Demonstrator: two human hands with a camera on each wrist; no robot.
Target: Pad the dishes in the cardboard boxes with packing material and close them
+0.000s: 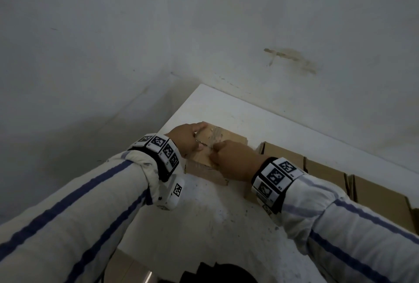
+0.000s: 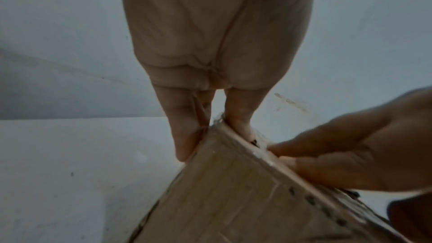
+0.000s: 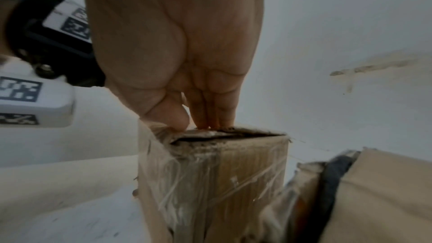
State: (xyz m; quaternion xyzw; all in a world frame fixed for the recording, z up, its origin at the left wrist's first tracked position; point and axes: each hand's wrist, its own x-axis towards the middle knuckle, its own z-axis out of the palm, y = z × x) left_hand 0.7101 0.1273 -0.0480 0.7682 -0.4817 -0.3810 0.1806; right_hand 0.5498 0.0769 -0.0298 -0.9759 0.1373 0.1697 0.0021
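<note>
A small cardboard box [image 1: 205,164] wrapped in clear tape [image 1: 215,136] stands near the far left corner of the white table [image 1: 210,219]. My left hand [image 1: 188,137] holds its far left corner, with fingers [image 2: 184,136] down either side of that corner. My right hand [image 1: 231,160] is on the near side of the top. Its thumb [image 3: 173,115] and fingertips [image 3: 210,117] are bunched on the box [image 3: 210,182] and pinch the taped top edge. The flaps lie down with a dark slit under them. The contents are hidden.
Several more cardboard boxes [image 1: 328,171] stand in a row to the right, along the wall [image 1: 294,33]. The nearest one [image 3: 385,191] is close beside the small box. The table's left edge [image 1: 145,194] passes under my left wrist.
</note>
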